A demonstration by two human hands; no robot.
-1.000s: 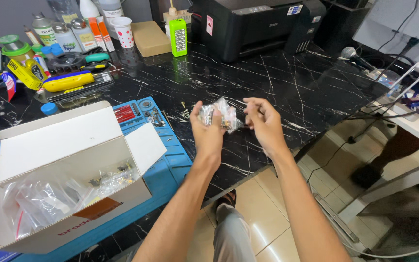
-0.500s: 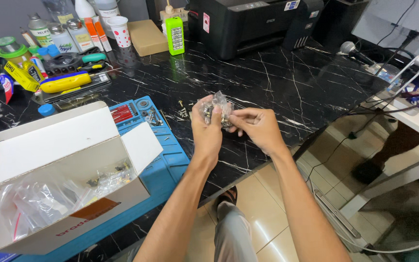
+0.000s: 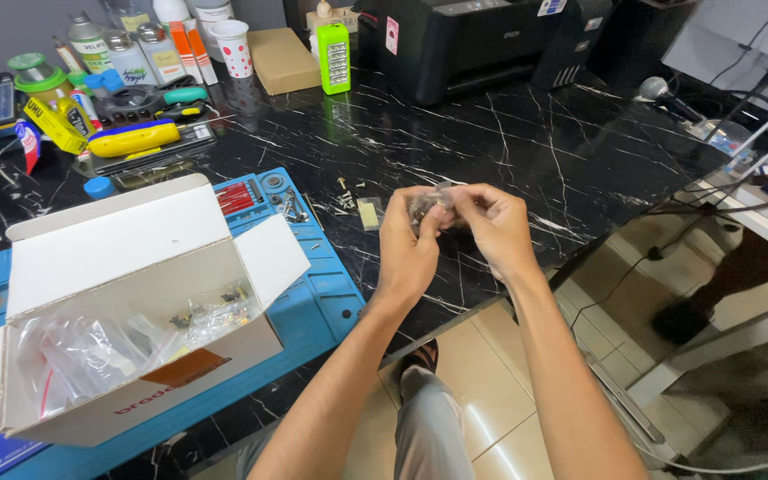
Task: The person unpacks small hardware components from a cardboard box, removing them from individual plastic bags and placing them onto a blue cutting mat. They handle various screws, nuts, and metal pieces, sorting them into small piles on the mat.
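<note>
Both hands are raised over the black marble table (image 3: 526, 133), close together, pinching a small clear plastic bag (image 3: 427, 204) of little dark parts. My left hand (image 3: 409, 244) grips its left side and my right hand (image 3: 491, 227) grips its right side. To the left, an open white cardboard box (image 3: 126, 293) holds several more clear bags of small parts. The box rests on a blue work mat (image 3: 331, 293).
Screws and a small yellowish packet (image 3: 368, 213) lie on the table beside the mat. At the back stand a black printer (image 3: 482, 40), a green lantern-like device (image 3: 334, 58), a brown box (image 3: 284, 60), a dotted cup (image 3: 236, 47), bottles and a yellow-handled tool (image 3: 140, 138). The table edge drops to a tiled floor (image 3: 491, 391).
My right hand has come in from the right and closed onto the bag that my left hand held. Both hands have sunk slightly lower over the table.
</note>
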